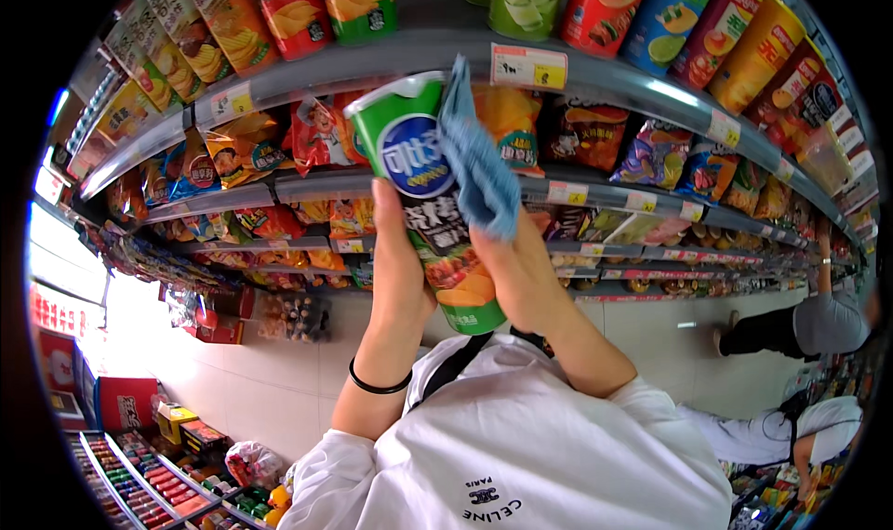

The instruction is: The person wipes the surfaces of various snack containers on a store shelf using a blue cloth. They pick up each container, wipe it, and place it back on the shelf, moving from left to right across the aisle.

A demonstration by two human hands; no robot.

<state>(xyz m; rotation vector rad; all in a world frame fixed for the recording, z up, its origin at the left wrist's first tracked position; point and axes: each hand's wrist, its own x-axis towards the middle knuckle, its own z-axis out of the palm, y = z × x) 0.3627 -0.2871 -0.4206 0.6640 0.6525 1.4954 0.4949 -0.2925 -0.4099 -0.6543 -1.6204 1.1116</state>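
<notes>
A green, tube-shaped potato chip canister (463, 300) is held tilted in front of my chest, its pale lid end up and to the left. My left hand (396, 244) wraps its left side, thumb along the label. At the right side, my right hand (513, 265) presses a folded blue cloth (478, 160) against the can near the top. The cloth hides part of the printed label and most of my right fingers. Behind the can runs a grey shelf edge (432, 59) with a paper price tag (529, 66).
Chip canisters (528, 3) line the top shelf; a green canister (359, 7) stands left of a gap. Bagged snacks (586, 131) fill the shelves below. Two other people, one in a grey top (830, 324) and one in white (827, 422), are at the right. Boxes (202, 432) stand lower left.
</notes>
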